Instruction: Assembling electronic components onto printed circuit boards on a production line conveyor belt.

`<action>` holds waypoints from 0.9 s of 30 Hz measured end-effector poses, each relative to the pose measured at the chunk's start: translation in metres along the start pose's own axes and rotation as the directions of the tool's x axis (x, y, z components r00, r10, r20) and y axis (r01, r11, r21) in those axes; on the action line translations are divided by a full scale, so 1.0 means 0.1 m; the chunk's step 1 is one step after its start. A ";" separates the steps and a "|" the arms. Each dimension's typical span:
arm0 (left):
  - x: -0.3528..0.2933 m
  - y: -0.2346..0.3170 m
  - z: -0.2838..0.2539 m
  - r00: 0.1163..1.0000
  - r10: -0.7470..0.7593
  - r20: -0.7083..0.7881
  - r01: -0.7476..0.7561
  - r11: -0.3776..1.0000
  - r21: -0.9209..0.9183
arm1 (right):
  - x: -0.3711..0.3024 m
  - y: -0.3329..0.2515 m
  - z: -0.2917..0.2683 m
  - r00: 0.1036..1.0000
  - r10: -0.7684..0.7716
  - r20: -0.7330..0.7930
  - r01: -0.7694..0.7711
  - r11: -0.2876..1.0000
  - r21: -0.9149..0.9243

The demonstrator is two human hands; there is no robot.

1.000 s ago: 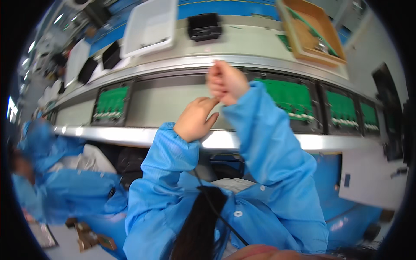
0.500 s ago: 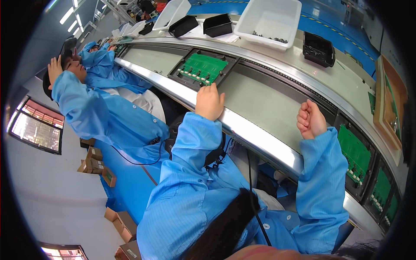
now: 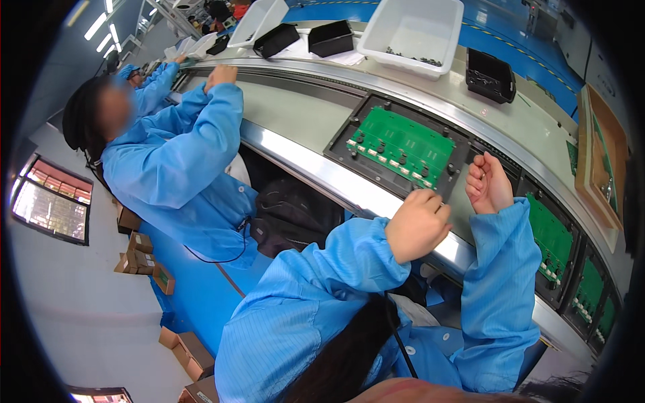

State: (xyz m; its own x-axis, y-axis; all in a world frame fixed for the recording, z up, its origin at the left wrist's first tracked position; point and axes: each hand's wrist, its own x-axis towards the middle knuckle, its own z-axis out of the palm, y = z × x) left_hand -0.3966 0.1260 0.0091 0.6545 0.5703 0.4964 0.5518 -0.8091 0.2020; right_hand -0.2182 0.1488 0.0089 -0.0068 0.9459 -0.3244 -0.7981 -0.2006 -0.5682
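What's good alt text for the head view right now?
The person's left hand is at the near right corner of a black rectangular frame holding a green rectangular circuit board; the loosely curled right hand is beside the frame's right end. Beyond sit a white plastic bin and a black plastic tray, and a co-worker in blue is at left.

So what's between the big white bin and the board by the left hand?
In the head view: bench, silver rail, dark track, then the black frame around the board.
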 end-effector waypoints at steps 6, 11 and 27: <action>0.01 -0.34 0.02 0.995 0.088 0.047 -0.079 0.981 -0.176 | 0.38 0.24 0.13 0.997 -0.032 0.074 0.029 0.999 0.031; 0.15 -0.61 -0.16 0.997 0.080 0.019 -0.067 0.924 -0.375 | 0.34 0.30 0.36 0.996 -0.087 -0.036 0.088 0.996 0.032; 0.42 -0.63 -0.02 0.983 0.005 -0.182 -0.051 0.967 -0.250 | 0.18 0.35 0.47 0.984 0.053 0.170 -0.048 0.998 -0.034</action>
State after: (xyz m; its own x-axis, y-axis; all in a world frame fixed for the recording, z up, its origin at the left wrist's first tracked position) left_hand -0.4053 0.2004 0.0189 0.5520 0.5310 0.6430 0.3707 -0.8469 0.3812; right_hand -0.2748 0.1705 0.0186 -0.1514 0.9634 -0.2212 -0.7758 -0.2545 -0.5774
